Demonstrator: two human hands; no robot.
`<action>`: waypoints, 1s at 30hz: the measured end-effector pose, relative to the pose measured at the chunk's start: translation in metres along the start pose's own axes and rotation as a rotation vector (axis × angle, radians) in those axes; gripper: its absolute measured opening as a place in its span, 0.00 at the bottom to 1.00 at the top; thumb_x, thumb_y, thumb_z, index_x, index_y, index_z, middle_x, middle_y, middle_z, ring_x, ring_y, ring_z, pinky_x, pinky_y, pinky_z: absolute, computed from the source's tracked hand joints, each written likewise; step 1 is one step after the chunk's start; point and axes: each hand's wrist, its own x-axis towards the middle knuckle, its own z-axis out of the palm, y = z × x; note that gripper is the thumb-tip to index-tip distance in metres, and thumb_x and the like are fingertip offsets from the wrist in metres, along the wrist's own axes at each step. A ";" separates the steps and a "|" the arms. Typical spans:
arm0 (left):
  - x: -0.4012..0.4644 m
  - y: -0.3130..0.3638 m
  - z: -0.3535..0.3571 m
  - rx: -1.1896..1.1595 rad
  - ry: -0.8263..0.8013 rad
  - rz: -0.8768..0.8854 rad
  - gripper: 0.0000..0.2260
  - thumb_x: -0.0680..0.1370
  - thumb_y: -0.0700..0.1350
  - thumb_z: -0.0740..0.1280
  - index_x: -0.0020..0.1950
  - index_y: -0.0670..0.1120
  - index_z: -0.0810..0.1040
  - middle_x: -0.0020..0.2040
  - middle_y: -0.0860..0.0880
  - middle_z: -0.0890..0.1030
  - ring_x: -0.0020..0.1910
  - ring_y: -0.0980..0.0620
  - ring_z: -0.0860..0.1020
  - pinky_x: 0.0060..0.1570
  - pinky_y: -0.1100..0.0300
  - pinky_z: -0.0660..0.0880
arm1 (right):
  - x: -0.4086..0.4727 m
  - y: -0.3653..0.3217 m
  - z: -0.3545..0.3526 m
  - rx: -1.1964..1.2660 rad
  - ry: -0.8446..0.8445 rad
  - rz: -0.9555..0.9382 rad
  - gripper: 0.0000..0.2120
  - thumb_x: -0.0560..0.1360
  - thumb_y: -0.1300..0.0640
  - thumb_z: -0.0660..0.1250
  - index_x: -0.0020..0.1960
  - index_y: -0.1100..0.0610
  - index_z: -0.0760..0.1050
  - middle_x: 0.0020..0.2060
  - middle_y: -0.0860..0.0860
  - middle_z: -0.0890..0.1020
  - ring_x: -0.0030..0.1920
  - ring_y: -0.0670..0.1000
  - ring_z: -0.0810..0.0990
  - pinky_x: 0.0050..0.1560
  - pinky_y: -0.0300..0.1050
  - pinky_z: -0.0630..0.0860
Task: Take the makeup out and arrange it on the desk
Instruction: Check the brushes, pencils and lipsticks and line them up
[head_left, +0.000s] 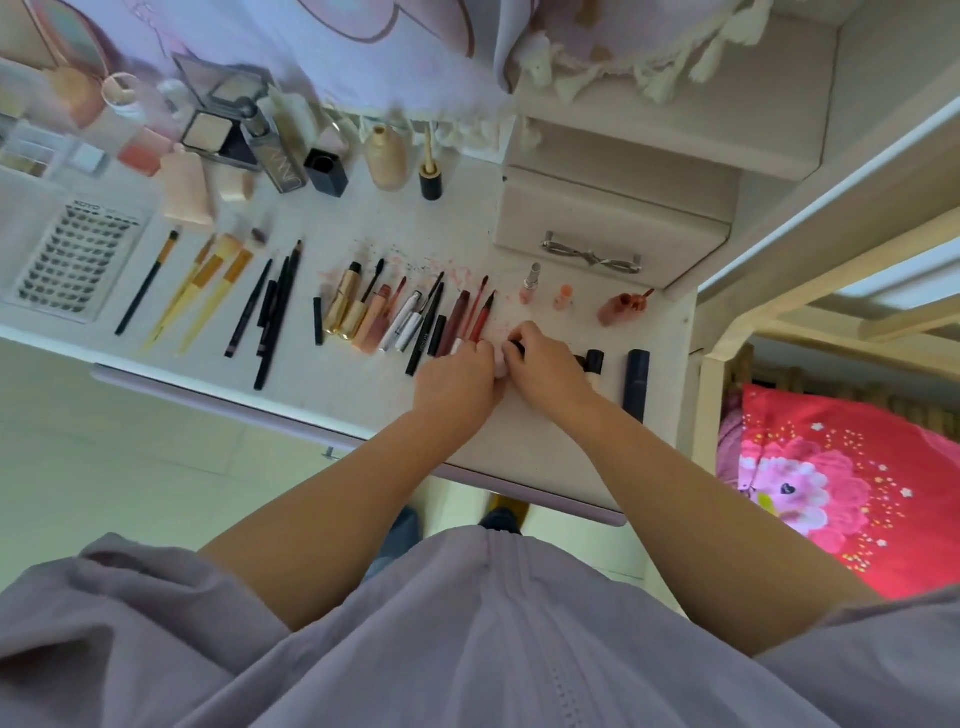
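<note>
- Both my hands meet at the near edge of the desk (363, 410); left hand (457, 376) and right hand (545, 371) have fingers curled around one small pale pink item (500, 364) held between them, touching each other.
- Can't tell what the item is, mostly hidden by my fingers; my guess is I'm pulling a cap off or twisting it, hence two hands.
- Right fingers also seem to touch something black (517, 346); unclear if it's part of the same item.
- Makeup already out in rows: brushes (208, 291) left, black pencils (270, 312), gold mascara tubes (345, 304), lip glosses and liners (457, 317) just beyond my hands. Sorted by type, likely why it's lined up parallel.
- Dark tube (637, 382) lies just right of my right hand.
- Lash tray (78, 254) far left, holds rows of lash clusters.
- Open powder compact (218, 124) at the back, pan showing.
- Drawer box (613, 228) is closed; contents hidden.
</note>
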 end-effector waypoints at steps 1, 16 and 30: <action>-0.002 0.000 -0.002 -0.006 0.005 0.032 0.14 0.81 0.51 0.55 0.58 0.43 0.69 0.55 0.46 0.76 0.43 0.45 0.78 0.34 0.57 0.66 | -0.003 0.003 -0.002 0.033 0.005 0.010 0.12 0.81 0.51 0.56 0.57 0.59 0.70 0.47 0.57 0.81 0.46 0.57 0.78 0.45 0.50 0.74; -0.015 0.004 -0.060 -0.573 -0.176 0.297 0.14 0.82 0.51 0.52 0.53 0.42 0.71 0.37 0.47 0.74 0.34 0.52 0.70 0.36 0.56 0.67 | -0.063 0.001 -0.076 0.588 -0.092 -0.066 0.07 0.81 0.54 0.58 0.47 0.56 0.67 0.29 0.50 0.71 0.28 0.45 0.66 0.29 0.37 0.64; -0.015 -0.004 -0.098 -0.540 -0.151 0.361 0.09 0.82 0.50 0.55 0.50 0.46 0.70 0.32 0.52 0.71 0.29 0.54 0.69 0.33 0.58 0.69 | -0.070 -0.013 -0.112 0.416 -0.176 -0.125 0.06 0.79 0.52 0.62 0.53 0.51 0.76 0.37 0.47 0.81 0.32 0.42 0.73 0.32 0.35 0.70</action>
